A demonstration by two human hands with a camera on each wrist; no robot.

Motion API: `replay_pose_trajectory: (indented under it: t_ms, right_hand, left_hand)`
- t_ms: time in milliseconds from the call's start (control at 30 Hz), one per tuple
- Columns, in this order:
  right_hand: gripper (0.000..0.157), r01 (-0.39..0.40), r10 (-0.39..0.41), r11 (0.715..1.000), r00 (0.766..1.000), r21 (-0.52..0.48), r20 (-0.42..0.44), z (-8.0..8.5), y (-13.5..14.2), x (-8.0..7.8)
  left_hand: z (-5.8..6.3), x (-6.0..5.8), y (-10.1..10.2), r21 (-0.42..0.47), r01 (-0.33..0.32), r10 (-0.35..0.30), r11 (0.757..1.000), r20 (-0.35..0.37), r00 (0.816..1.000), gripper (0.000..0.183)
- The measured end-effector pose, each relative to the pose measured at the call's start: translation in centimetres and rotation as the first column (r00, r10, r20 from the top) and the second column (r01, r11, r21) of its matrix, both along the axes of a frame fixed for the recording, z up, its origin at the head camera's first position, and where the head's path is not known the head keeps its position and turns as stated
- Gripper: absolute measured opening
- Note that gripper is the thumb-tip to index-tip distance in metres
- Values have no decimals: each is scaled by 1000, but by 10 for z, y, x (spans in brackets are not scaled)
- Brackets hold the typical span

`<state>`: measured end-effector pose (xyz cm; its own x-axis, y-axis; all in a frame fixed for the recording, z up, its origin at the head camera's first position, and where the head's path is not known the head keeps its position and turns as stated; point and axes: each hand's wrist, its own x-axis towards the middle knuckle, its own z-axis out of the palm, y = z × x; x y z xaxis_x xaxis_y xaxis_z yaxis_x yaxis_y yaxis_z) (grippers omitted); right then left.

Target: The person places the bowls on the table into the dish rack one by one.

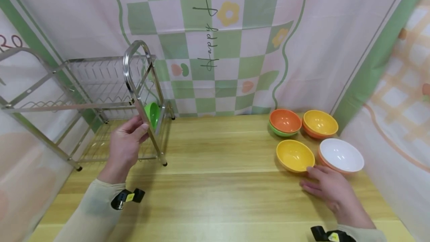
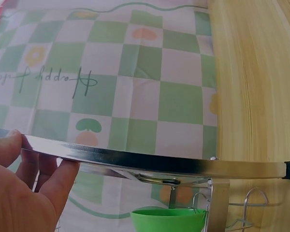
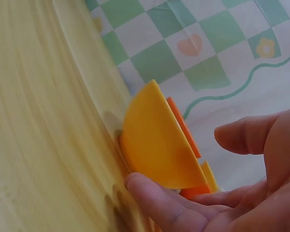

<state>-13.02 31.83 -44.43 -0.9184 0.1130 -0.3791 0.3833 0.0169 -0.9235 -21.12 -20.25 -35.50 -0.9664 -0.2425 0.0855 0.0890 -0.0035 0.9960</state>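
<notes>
Yellow bowl (image 1: pixel 295 156): sits upright on the wood-grain table (image 1: pixel 215 201), at the front left of the group of bowls on the right, just in front of the orange-topped pair.
Right hand (image 1: pixel 330 188): at the near right side of that yellow bowl, fingers loosely extended and the thumb spread well away from them; nothing is gripped (a fingertip overlaps the bowl's edge, but I cannot tell whether it touches).
Left hand (image 1: pixel 125 143): pinches the front right post of the metal rack, thumb on one side and fingers on the other.
Metal rack (image 1: pixel 90 106): stands on the left of the table on black-tipped feet, with two wire tiers and arched bar tops.
Green bowl in the rack (image 1: pixel 152 114): at the right end, below the upper tier, turned on its side (its hollow faces right).
Back left stack: an orange bowl (image 1: pixel 285 120) nested in a lime bowl (image 1: pixel 282 133).
Back right stack: a second yellow bowl (image 1: pixel 320 121) in an orange-red bowl (image 1: pixel 313 134).
Front right stack: a white bowl (image 1: pixel 340 155) above another orange one.
Backdrop: a green-and-white checked cloth (image 1: pixel 228 40) with flowers and lettering, behind the table.
</notes>
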Motion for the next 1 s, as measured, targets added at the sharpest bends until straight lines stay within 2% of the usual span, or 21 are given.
replay_pose_trajectory:
  t_ms: [167, 467, 567, 700, 800, 1000]
  right_hand:
    - [72, 18, -17, 998, 1000, -67, 21, 1, -3, -6]
    - [68, 28, -28, 996, 1000, -88, 2, -2, -8, -11]
    - [70, 34, -33, 995, 999, -98, 19, -1, -8, -13]
    - [73, 48, -45, 992, 999, -113, 28, 0, -8, -16]
    - [72, 55, -52, 991, 998, -126, 22, -1, -8, -16]
    - [71, 50, -50, 988, 999, -147, 6, -4, -8, -17]
  left_hand:
    - [1, 1, 2, -15, 8, -8, 1000, -1, 1000, 40]
    - [1, 2, 2, -18, 24, -24, 1000, -8, 1000, 39]
    - [0, 4, 2, -41, 24, -26, 999, -31, 999, 39]
    - [0, 7, 4, -117, 0, -8, 993, -71, 997, 39]
    - [0, 8, 5, -205, -28, 7, 978, -101, 995, 40]
    - [-1, 7, 8, -364, -101, 41, 926, -171, 984, 39]
